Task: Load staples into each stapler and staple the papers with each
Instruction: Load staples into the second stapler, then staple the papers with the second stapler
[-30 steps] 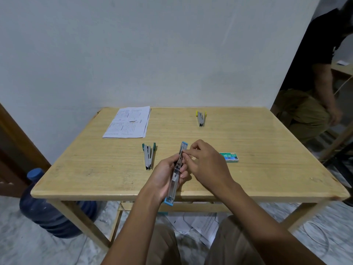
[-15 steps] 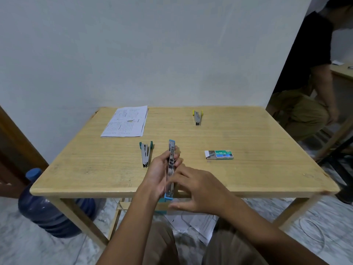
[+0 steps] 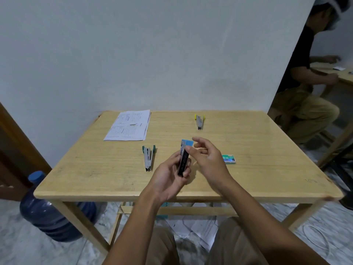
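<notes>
My left hand [image 3: 168,180] grips a blue stapler [image 3: 183,161] above the near middle of the wooden table [image 3: 267,150], its blue end pointing away from me. My right hand [image 3: 210,161] is beside the stapler's upper end, its thumb tip touching the stapler's side and its other fingers loose and spread. A green stapler [image 3: 148,157] lies on the table to the left. At the far middle lies a yellow stapler [image 3: 199,121]. The printed papers [image 3: 129,125] sit at the far left. A green staple box [image 3: 229,159] is partly hidden behind my right hand.
A large blue water bottle [image 3: 47,213] stands on the floor by the table's left front leg. Another person [image 3: 305,92] crouches at a second table on the right. Loose papers lie on the floor under the table.
The long opened stapler now looks folded shorter in my left hand. My right hand has moved from the stapler's near end up to its far end, covering part of the staple box.
</notes>
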Available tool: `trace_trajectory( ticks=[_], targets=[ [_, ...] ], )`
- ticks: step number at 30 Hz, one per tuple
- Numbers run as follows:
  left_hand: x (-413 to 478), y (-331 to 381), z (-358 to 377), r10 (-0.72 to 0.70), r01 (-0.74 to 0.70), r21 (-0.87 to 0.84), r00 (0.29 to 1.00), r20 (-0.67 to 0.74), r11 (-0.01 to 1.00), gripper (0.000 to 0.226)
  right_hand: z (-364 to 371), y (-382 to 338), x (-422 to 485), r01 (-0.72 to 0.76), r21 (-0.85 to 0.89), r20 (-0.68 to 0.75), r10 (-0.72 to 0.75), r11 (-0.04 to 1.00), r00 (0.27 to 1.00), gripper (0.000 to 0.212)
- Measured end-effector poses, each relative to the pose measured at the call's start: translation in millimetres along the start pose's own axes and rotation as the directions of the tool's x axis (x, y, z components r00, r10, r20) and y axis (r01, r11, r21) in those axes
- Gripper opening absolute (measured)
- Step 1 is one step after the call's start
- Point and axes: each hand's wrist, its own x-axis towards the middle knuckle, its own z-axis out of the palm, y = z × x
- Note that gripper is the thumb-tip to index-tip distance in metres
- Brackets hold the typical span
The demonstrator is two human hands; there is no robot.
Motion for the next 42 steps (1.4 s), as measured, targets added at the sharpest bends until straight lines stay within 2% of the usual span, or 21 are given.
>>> trace_trajectory(
  ticks=[2, 4, 9, 14, 16, 18, 20, 21, 23, 25, 27, 28, 31, 33, 35, 37, 39, 42],
  targets=[
    [-1, 0, 0, -0.004, 0.003, 0.013, 1.0, 0.024, 1.0, 0.032, 2, -4, 2, -0.142, 0.137, 0.118, 0.126, 0.98, 0.985, 0.051],
    [-2, 1, 1, -0.014, 0.014, -0.002, 0.999, 0.05, 1.0, 0.032, 3, -9, 1, -0.201, 0.23, 0.19, 0.159, 0.952, 0.969, 0.039],
    [-9, 4, 9, -0.027, 0.03, -0.039, 0.997, 0.068, 0.999, 0.027, 10, -14, 3, -0.2, 0.284, 0.114, 0.174, 0.938, 0.978, 0.035],
    [-9, 3, 5, -0.001, 0.0, -0.102, 1.0, -0.005, 0.995, 0.042, 14, -19, 3, -0.158, 0.28, 0.052, 0.149, 0.947, 0.987, 0.034],
    [-11, 2, 10, 0.022, -0.024, -0.046, 0.999, -0.044, 0.999, 0.042, 14, -23, 2, -0.16, 0.284, 0.046, 0.154, 0.945, 0.987, 0.031],
    [-14, 4, 12, 0.076, -0.051, 0.169, 0.986, -0.146, 0.984, 0.043, 14, -24, 2, -0.142, 0.265, 0.041, 0.136, 0.954, 0.99, 0.031],
    [-17, 12, 10, 0.259, -0.087, 0.488, 0.919, -0.296, 0.869, 0.041, 15, -25, 5, -0.119, 0.25, 0.017, 0.118, 0.961, 0.993, 0.03],
    [-20, 18, 7, 0.391, -0.124, 0.596, 0.854, -0.343, 0.794, 0.037, 15, -26, 6, -0.115, 0.256, 0.013, 0.115, 0.96, 0.993, 0.03],
    [-24, 42, 1, 0.598, -0.228, 0.673, 0.702, -0.388, 0.704, 0.032, 15, -27, 12, -0.118, 0.276, 0.018, 0.118, 0.954, 0.993, 0.029],
    [-18, 73, -13, 0.717, -0.233, 0.754, 0.566, -0.408, 0.614, 0.03, 16, -30, 18, -0.127, 0.27, 0.037, 0.121, 0.954, 0.992, 0.032],
    [0, 103, -41, 0.769, -0.094, 0.852, 0.49, -0.41, 0.514, 0.027, 17, -34, 23, -0.145, 0.226, 0.079, 0.131, 0.963, 0.988, 0.036],
    [13, 115, -60, 0.777, 0.019, 0.882, 0.465, -0.426, 0.472, 0.029, 18, -36, 26, -0.155, 0.203, 0.101, 0.137, 0.967, 0.985, 0.036],
    [46, 140, -108, 0.704, 0.459, 0.822, 0.457, -0.543, 0.337, 0.058, 21, -41, 36, -0.157, 0.16, 0.133, 0.136, 0.975, 0.982, 0.033],
    [61, 149, -123, 0.677, 0.622, 0.75, 0.454, -0.58, 0.225, 0.068, 22, -43, 43, -0.15, 0.146, 0.137, 0.13, 0.978, 0.982, 0.031],
    [72, 154, -128, 0.664, 0.692, 0.703, 0.451, -0.596, 0.161, 0.071, 21, -44, 50, -0.145, 0.139, 0.129, 0.127, 0.98, 0.983, 0.031],
    [84, 161, -131, 0.646, 0.727, 0.671, 0.445, -0.62, 0.144, 0.072, 20, -43, 56, -0.142, 0.138, 0.118, 0.126, 0.98, 0.985, 0.032],
    [88, 170, -130, 0.604, 0.729, 0.662, 0.453, -0.656, 0.174, 0.077, 15, -42, 56, -0.141, 0.144, 0.105, 0.127, 0.979, 0.986, 0.032],
    [96, 185, -135, 0.505, 0.721, 0.633, 0.449, -0.737, 0.283, 0.076, 12, -37, 59, -0.138, 0.159, 0.087, 0.126, 0.978, 0.988, 0.032]
  ],
)
